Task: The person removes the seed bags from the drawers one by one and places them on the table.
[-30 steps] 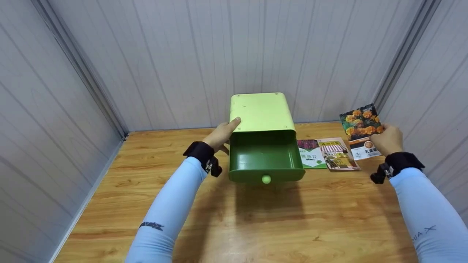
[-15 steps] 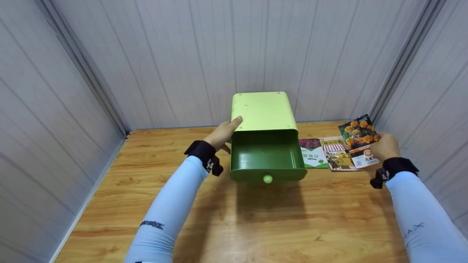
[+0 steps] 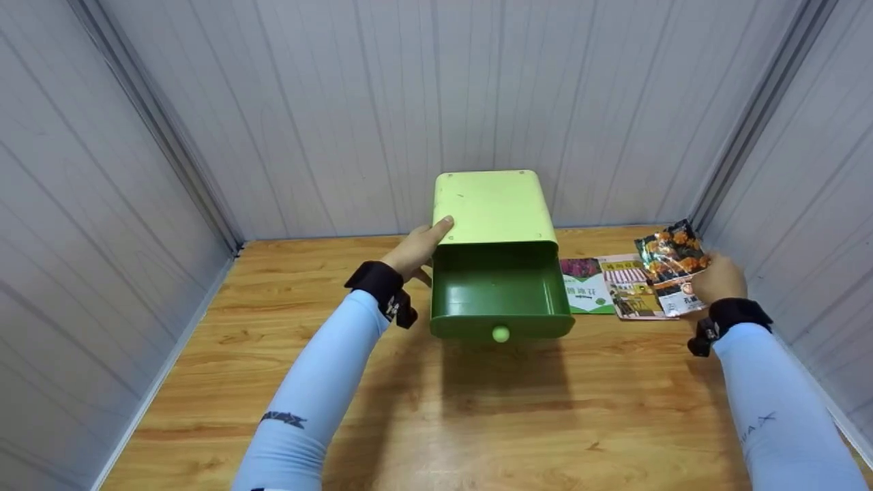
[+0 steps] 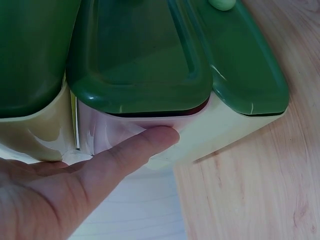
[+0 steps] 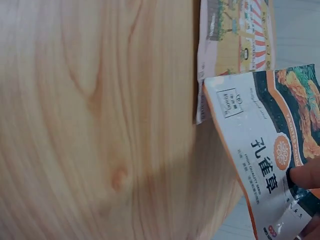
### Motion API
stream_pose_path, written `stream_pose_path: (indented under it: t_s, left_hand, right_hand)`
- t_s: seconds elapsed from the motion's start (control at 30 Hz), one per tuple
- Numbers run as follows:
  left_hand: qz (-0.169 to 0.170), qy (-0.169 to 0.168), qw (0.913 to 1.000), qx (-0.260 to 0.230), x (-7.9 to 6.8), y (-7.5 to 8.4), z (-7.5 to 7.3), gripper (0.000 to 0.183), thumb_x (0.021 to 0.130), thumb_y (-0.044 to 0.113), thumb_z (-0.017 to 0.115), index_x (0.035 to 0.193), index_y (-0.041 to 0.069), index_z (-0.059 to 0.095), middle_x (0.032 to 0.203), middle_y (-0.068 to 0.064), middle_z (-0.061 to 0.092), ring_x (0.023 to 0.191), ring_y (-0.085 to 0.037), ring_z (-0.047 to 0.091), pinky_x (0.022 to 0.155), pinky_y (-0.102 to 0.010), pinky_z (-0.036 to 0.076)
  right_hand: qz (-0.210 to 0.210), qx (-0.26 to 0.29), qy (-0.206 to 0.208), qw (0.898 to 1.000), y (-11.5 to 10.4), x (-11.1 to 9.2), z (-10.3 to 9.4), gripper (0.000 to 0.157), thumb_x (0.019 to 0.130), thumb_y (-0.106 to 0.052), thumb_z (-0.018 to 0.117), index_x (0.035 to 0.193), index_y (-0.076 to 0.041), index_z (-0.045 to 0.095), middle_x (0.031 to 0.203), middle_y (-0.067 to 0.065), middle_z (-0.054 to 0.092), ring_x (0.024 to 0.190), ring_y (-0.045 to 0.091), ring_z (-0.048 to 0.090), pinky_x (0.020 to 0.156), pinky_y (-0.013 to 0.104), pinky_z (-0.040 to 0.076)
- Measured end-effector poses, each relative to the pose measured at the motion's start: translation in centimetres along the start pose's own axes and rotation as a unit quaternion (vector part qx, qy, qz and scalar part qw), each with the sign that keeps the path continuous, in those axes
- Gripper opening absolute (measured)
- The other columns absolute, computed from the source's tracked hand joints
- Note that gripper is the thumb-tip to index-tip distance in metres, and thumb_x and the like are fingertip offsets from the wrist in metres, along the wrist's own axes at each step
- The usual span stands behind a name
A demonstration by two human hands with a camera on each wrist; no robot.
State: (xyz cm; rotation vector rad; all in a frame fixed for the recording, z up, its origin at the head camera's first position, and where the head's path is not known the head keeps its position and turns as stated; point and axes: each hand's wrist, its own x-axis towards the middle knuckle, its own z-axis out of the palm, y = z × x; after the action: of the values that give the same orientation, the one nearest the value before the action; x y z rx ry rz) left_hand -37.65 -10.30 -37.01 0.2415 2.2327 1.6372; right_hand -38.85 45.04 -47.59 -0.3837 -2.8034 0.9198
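A light-green drawer box stands near the back wall, its dark-green upper drawer pulled out toward me. My left hand rests on its left edge, thumb straight over the top and fingers along the side. In the left wrist view a straight finger lies against the box wall beside the green drawers. My right hand pinches a marigold seed packet by its right edge. The packet's left edge overlaps a second packet with a striped awning picture.
A green-and-white seed packet lies between the drawer box and the awning packet. The wooden table stretches in front. Grey panelled walls enclose the back and both sides.
My right hand has moved down and left with the marigold seed packet, whose left edge now overlaps the awning packet. The left hand has stayed on the drawer box.
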Motion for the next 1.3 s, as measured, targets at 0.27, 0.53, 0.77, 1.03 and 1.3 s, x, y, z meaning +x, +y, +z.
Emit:
stream_pose_path:
  t_s: [0.27, 0.53, 0.77, 1.03, 1.3]
  left_hand:
    - [-0.004, -0.001, 1.0, 0.0, -0.3, 0.1, 0.2, 0.083, 0.113, 0.066, 0.038, 0.163, 0.001, 0.035, 0.14, -0.025, 0.066, 0.128, -0.043, 0.066, 0.107, -0.071, 0.053]
    - [-0.005, -0.001, 1.0, 0.0, -0.3, 0.2, 0.3, 0.089, 0.112, 0.067, 0.04, 0.169, -0.001, 0.023, 0.144, -0.026, 0.062, 0.131, -0.044, 0.064, 0.108, -0.069, 0.053]
    - [-0.001, -0.001, 1.0, 0.007, -0.2, 0.1, 0.4, 0.084, 0.113, 0.066, 0.038, 0.165, 0.0, 0.032, 0.134, -0.023, 0.068, 0.12, -0.039, 0.069, 0.103, -0.067, 0.057]
    - [-0.006, 0.003, 1.0, 0.006, -0.2, 0.1, 0.3, 0.088, 0.113, 0.065, 0.039, 0.17, 0.001, 0.022, 0.141, -0.025, 0.064, 0.127, -0.043, 0.066, 0.106, -0.069, 0.054]
    - [-0.007, 0.002, 1.0, 0.006, -0.1, 0.1, 0.3, 0.088, 0.113, 0.066, 0.039, 0.17, 0.001, 0.022, 0.146, -0.025, 0.062, 0.132, -0.044, 0.064, 0.108, -0.07, 0.052]
  right_hand:
    - [0.008, -0.026, 0.009, 1.0, 0.6, 0.0, 1.2, 0.062, 0.095, 0.005, 0.046, 0.156, 0.014, 0.041, 0.142, 0.046, 0.055, 0.102, 0.05, 0.061, 0.08, 0.053, 0.052]
    - [0.037, -0.037, 0.011, 0.999, 1.2, -0.9, 2.2, 0.062, 0.099, 0.002, 0.054, 0.156, 0.019, 0.036, 0.145, 0.049, 0.05, 0.132, 0.063, 0.053, 0.11, 0.069, 0.048]
    - [0.043, 0.0, 0.011, 0.999, 1.9, -1.3, 2.6, 0.06, 0.098, 0.004, 0.05, 0.153, 0.024, 0.038, 0.15, 0.048, 0.046, 0.139, 0.064, 0.046, 0.115, 0.07, 0.043]
    - [0.087, 0.042, 0.0, 0.995, 1.5, -1.5, 1.2, 0.063, 0.101, -0.004, 0.044, 0.157, 0.021, 0.032, 0.15, 0.049, 0.046, 0.129, 0.059, 0.052, 0.105, 0.065, 0.05]
    - [0.115, -0.005, -0.018, 0.993, 1.9, -1.8, 0.5, 0.034, 0.103, -0.011, 0.05, 0.069, -0.008, 0.051, 0.062, 0.004, 0.049, 0.066, 0.027, 0.051, 0.06, 0.038, 0.042]
